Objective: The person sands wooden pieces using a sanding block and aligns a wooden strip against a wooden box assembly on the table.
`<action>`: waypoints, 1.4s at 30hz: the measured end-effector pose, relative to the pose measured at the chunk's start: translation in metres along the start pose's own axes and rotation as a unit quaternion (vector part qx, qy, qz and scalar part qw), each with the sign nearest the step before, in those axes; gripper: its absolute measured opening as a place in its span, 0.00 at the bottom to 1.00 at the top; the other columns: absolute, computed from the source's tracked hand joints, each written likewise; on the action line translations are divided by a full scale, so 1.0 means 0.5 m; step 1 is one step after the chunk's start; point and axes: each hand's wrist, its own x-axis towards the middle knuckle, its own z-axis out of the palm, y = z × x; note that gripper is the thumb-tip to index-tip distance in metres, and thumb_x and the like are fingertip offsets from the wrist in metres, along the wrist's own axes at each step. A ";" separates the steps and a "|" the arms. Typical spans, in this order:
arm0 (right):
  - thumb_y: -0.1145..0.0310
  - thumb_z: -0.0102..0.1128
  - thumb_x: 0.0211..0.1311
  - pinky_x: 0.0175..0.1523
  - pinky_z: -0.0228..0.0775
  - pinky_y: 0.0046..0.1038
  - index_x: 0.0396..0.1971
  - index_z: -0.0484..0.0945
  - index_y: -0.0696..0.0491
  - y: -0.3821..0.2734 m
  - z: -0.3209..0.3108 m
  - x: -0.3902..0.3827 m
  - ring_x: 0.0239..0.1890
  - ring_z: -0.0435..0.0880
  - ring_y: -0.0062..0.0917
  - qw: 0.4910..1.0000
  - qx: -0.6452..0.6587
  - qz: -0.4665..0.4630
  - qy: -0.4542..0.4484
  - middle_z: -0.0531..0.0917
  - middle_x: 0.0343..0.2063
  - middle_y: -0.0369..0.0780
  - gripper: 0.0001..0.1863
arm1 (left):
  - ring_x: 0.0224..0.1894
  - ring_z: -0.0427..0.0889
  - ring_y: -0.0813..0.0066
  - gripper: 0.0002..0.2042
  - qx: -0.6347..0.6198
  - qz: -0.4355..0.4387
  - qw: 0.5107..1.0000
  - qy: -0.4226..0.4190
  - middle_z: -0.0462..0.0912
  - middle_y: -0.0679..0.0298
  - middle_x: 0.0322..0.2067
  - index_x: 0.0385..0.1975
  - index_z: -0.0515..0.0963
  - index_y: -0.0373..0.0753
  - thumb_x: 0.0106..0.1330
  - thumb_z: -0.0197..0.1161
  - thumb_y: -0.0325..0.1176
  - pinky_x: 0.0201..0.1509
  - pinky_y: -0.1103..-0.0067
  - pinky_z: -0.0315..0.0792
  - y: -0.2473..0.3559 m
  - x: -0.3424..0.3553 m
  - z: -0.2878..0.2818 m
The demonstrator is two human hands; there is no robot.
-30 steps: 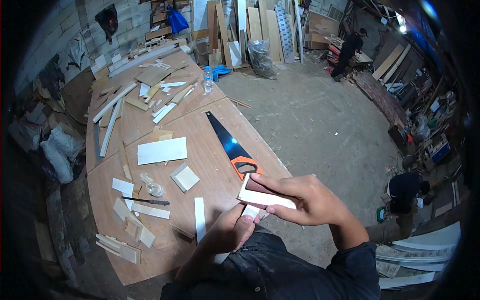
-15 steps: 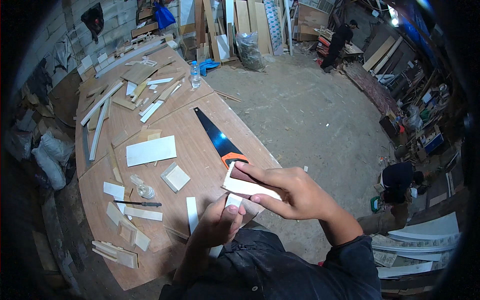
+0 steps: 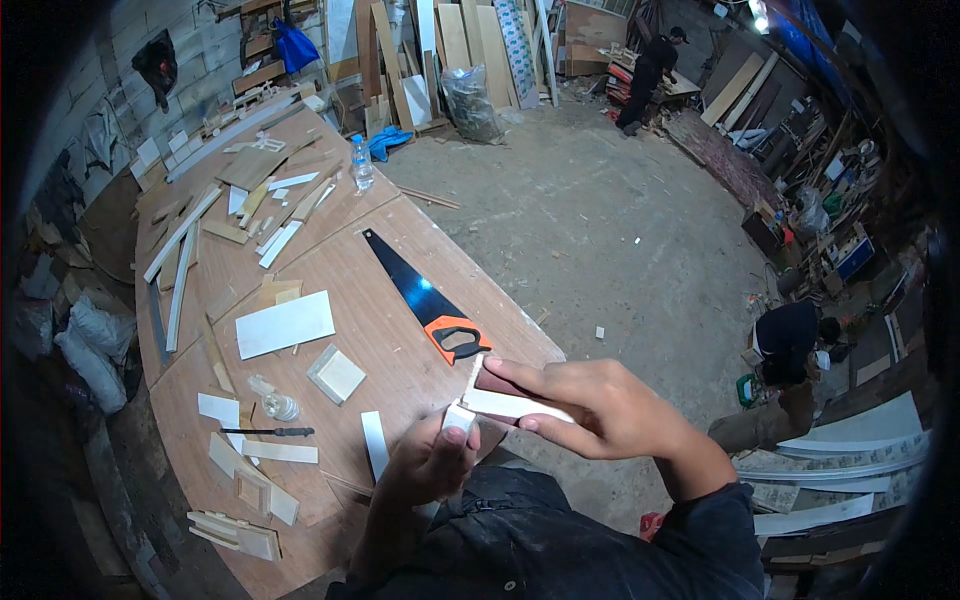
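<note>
My right hand (image 3: 615, 405) is closed around a pale wood block (image 3: 515, 405) with reddish-brown sandpaper wrapped on it. The block's near end meets the tip of a narrow white wooden strip (image 3: 459, 418). That strip is gripped in my left hand (image 3: 425, 468), thumb over its end, and its lower part runs down behind the hand toward my lap. Just beyond the block, a handsaw (image 3: 412, 290) with an orange and black handle lies on the wooden worktable (image 3: 340, 250).
White board pieces (image 3: 285, 325), a square wood block (image 3: 336, 373), a small clear jar (image 3: 279, 406) and a dark thin tool (image 3: 275, 432) lie on the table's left. Wood offcuts and a water bottle (image 3: 361, 165) stand farther back. Two other people work at the right.
The view has shifted, bringing the saw's whole handle into sight. Both hands sit slightly lower in the picture, and the sanding block has tilted against the strip's end.
</note>
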 end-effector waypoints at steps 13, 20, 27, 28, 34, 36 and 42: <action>0.66 0.63 0.62 0.41 0.76 0.35 0.67 0.70 0.53 -0.012 0.029 0.009 0.32 0.85 0.41 1.000 -0.004 0.004 0.029 0.85 0.37 0.49 0.31 | 0.18 0.66 0.85 0.25 0.017 -0.030 0.999 -0.036 0.68 0.73 0.17 0.32 0.72 0.37 0.77 0.46 0.55 0.22 0.83 0.62 -0.028 0.000 0.043; 0.67 0.61 0.65 0.46 0.73 0.28 0.68 0.67 0.56 0.011 -0.012 -0.010 0.39 0.83 0.26 0.988 0.054 0.053 0.134 0.85 0.43 0.45 0.32 | 0.13 0.64 0.87 0.28 -0.063 -0.006 0.994 -0.092 0.69 0.72 0.18 0.36 0.72 0.35 0.74 0.47 0.61 0.14 0.86 0.60 -0.029 -0.036 0.017; 0.64 0.63 0.63 0.50 0.73 0.25 0.68 0.66 0.60 -0.028 0.034 -0.012 0.43 0.86 0.27 0.988 0.085 0.042 0.126 0.85 0.49 0.48 0.35 | 0.11 0.65 0.87 0.29 -0.058 0.024 0.996 -0.060 0.70 0.70 0.17 0.38 0.72 0.33 0.75 0.46 0.60 0.13 0.86 0.59 -0.012 -0.051 0.015; 0.64 0.64 0.62 0.50 0.74 0.25 0.67 0.67 0.59 -0.034 0.042 -0.014 0.43 0.87 0.28 0.991 0.066 0.040 0.106 0.85 0.48 0.49 0.35 | 0.12 0.65 0.87 0.28 -0.033 0.030 0.998 -0.050 0.69 0.70 0.17 0.39 0.73 0.33 0.75 0.46 0.59 0.13 0.86 0.59 -0.009 -0.055 0.015; 0.67 0.65 0.61 0.43 0.76 0.29 0.67 0.70 0.54 -0.056 0.065 0.020 0.34 0.87 0.36 0.996 0.025 -0.041 0.071 0.86 0.37 0.49 0.33 | 0.16 0.69 0.82 0.28 0.055 0.019 0.998 -0.027 0.69 0.68 0.17 0.35 0.75 0.33 0.77 0.44 0.57 0.20 0.81 0.64 -0.017 -0.059 0.022; 0.68 0.66 0.60 0.39 0.75 0.30 0.67 0.70 0.54 -0.058 0.059 0.030 0.28 0.85 0.36 0.998 0.001 -0.056 0.036 0.85 0.30 0.47 0.33 | 0.18 0.71 0.80 0.28 0.094 0.048 0.994 -0.024 0.70 0.67 0.17 0.34 0.75 0.32 0.77 0.44 0.57 0.22 0.79 0.66 -0.030 -0.055 0.015; 0.68 0.66 0.61 0.34 0.73 0.33 0.67 0.70 0.53 -0.079 0.053 -0.003 0.23 0.81 0.36 1.000 -0.017 -0.010 -0.014 0.81 0.24 0.45 0.33 | 0.23 0.79 0.67 0.28 0.241 0.094 0.966 0.021 0.76 0.59 0.19 0.32 0.76 0.32 0.78 0.43 0.53 0.30 0.71 0.73 -0.013 -0.072 0.016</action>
